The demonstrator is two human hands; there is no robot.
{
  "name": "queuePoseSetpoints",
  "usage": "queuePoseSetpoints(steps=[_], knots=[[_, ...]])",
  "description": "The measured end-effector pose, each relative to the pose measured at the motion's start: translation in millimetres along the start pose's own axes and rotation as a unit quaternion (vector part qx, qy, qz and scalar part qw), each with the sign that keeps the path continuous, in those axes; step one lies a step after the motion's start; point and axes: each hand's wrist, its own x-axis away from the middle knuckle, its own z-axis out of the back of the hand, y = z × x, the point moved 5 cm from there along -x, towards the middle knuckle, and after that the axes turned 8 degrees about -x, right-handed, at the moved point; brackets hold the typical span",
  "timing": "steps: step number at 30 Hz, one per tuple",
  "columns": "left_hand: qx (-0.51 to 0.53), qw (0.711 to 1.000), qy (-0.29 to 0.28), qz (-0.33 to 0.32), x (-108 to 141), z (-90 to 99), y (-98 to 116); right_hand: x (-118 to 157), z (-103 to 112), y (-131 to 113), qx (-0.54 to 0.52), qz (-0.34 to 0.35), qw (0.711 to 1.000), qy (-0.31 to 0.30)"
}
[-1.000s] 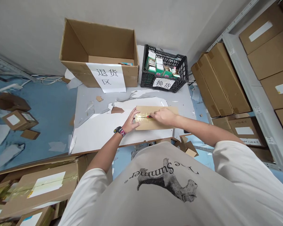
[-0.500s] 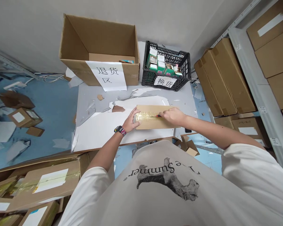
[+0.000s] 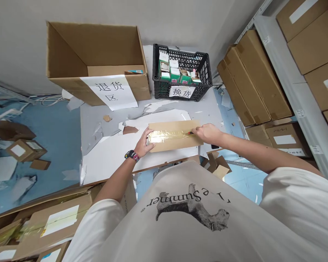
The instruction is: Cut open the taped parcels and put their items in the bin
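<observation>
A long cardboard box (image 3: 169, 145) with shiny clear tape along its top lies on the white sheet (image 3: 104, 160) covering the table. My left hand (image 3: 144, 144) grips the box's left end, with the thumb on the near side and fingers at the far side. Closed around a small red and black cutter (image 3: 190, 133), my right hand (image 3: 207, 133) is over the right part of the box. The cutter's tip is at the tape seam; its blade is too small to make out.
Behind stand a large open carton (image 3: 98, 47) and a black crate (image 3: 190, 92) of small green-and-white boxes. Torn paper (image 3: 129, 130) lies left of the box. Shelves with cartons (image 3: 251, 83) rise at right; taped boxes (image 3: 60, 218) fill the lower left.
My right hand and the cutter have moved right along the seam towards the box's right end. My left hand still holds the left end. The camera view has shifted.
</observation>
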Motion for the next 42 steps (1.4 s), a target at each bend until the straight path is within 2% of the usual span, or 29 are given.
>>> queuePoseSetpoints(steps=[6, 10, 13, 24, 33, 42], knots=[[-0.029, 0.999, -0.006, 0.024, 1.5, 5.2, 5.6, 20.9, -19.5, 35.8, -0.012, -0.015, 1.0, 0.004], [-0.019, 0.999, -0.006, 0.037, 1.5, 8.6, 10.3, 39.7, -31.7, 65.1, 0.0, -0.048, 0.999, -0.001], [-0.012, 0.999, -0.007, 0.04, 3.2, 10.3, 12.1, 49.3, -39.8, 78.3, 0.002, -0.052, 0.999, -0.009], [-0.015, 0.998, -0.01, 0.061, 8.7, 9.9, 9.0, 58.0, -45.7, 86.7, 0.015, -0.024, 1.0, 0.005], [-0.03, 0.997, -0.007, 0.072, 12.8, 9.3, 7.8, 64.5, -47.1, 90.1, 0.015, -0.032, 0.999, 0.006], [-0.056, 0.996, 0.001, 0.072, 12.4, 10.8, 11.1, 69.1, -73.4, 104.9, -0.007, -0.032, 0.999, 0.039]])
